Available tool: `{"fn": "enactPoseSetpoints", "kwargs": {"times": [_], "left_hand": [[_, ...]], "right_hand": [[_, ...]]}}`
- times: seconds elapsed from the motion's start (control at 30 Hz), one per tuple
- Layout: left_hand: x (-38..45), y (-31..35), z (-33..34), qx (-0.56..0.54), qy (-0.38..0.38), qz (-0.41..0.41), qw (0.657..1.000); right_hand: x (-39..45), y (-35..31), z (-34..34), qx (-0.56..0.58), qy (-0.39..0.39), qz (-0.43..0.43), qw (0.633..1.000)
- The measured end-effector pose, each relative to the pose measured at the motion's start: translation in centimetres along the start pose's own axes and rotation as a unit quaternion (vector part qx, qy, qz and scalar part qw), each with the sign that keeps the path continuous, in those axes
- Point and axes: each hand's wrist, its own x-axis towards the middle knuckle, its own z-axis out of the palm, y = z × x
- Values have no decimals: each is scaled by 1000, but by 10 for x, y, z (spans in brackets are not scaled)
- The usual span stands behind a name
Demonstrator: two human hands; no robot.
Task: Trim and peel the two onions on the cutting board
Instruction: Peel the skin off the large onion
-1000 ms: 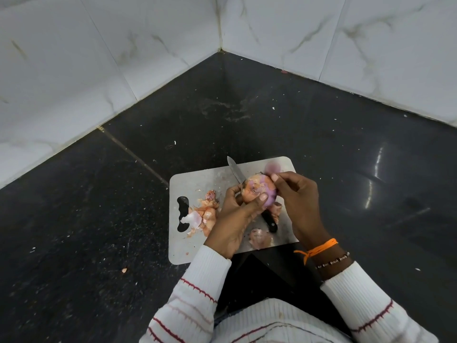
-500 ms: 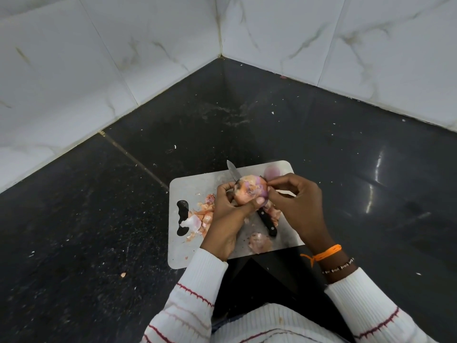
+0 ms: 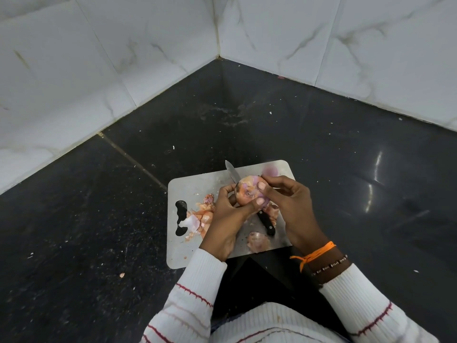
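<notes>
A partly peeled onion [image 3: 247,193] with pink skin and purple patches is held above the grey cutting board [image 3: 195,185]. My left hand [image 3: 228,219] grips it from the left and below, thumb on its front. My right hand [image 3: 288,206] holds it from the right, thumb pressed on its skin. A second, peeled purple onion [image 3: 270,171] sits at the board's far right corner. A black-handled knife [image 3: 265,222] lies on the board under the hands, its blade tip [image 3: 230,169] pointing away from me.
Torn onion skins [image 3: 200,219] are heaped on the board's left, and a skin piece [image 3: 257,241] lies near its front edge. The board rests on a dark stone counter [image 3: 99,231] in a corner of white marble tiles [image 3: 123,58].
The right thumb has slid over the onion's skin while both hands keep hold of it. The knife has stayed where it was on the board.
</notes>
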Motion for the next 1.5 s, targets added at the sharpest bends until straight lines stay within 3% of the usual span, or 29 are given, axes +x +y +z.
{"fn": "enactPoseSetpoints", "kwargs": {"times": [0.37,0.47,0.67,0.8,1.2,1.5], "left_hand": [[4,-5,3,3,17,19,1000],[5,-5,4,-7,8,4,1000],[8,-5,2,23,56,39,997],[6,-3,2,34,72,31,996],[0,5,3,98,79,68,990],[2,2,2,68,59,24,996]], "right_hand": [[5,0,5,12,55,-12,998],[7,1,0,-31,60,-45,997],[11,2,-14,-175,8,-87,981],[10,0,-18,-166,-52,-91,981],[8,-1,-15,-206,-14,-140,968],[9,0,-17,-230,1,-183,956]]}}
